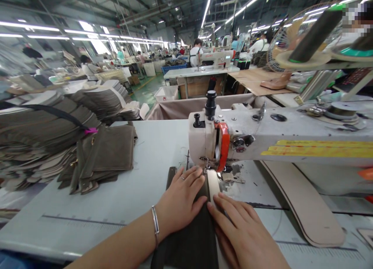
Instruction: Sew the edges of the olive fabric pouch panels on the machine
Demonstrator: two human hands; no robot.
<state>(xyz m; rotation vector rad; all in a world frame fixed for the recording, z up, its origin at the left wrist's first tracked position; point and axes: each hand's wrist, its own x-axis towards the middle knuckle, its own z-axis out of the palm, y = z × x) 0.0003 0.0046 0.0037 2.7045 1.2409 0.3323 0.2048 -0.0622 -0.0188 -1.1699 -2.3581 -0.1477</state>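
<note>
A dark piece of fabric or leather lies on the sewing table, its far end by the needle area of a white sewing machine. Flat on the piece, close to the presser foot, rests my left hand, fingers stretched forward. My right hand presses on the piece's right edge, where a pale strip runs up to the foot. Its fingers are extended and lie side by side. Nothing is gripped in either hand. The hands partly cover the piece.
Stacked dark panels fill the left side, with sewn dark pouches beside them. A long beige panel lies under the machine arm. Thread cones stand at the upper right. Farther back are another sewing machine and several people.
</note>
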